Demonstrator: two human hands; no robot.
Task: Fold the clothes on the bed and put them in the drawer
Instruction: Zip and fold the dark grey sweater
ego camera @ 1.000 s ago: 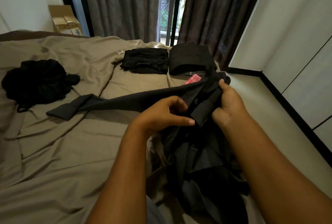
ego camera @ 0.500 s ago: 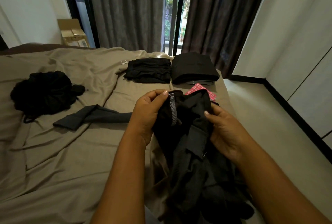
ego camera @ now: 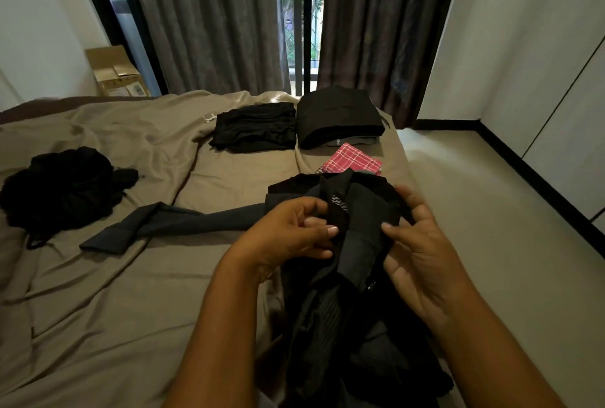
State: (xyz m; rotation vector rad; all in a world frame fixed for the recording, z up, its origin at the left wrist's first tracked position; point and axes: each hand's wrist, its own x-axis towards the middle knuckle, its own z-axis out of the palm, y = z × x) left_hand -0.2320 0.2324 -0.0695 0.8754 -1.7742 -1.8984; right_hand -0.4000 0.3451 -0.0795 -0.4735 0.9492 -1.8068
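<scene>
The left hand (ego camera: 294,234) and right hand (ego camera: 422,253) pinch the dark garment (ego camera: 360,227); its trailing end (ego camera: 147,227), left of the grip, may drag and skew the fold.

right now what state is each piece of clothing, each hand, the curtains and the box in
dark grey garment: unfolded, bunched, one long part trailing left on the bed
left hand: pinches the garment
right hand: holds the garment
black pile: crumpled
black clothes: folded
black stack: folded
red checked cloth: folded flat
curtains: parted
cardboard box: flaps open
</scene>
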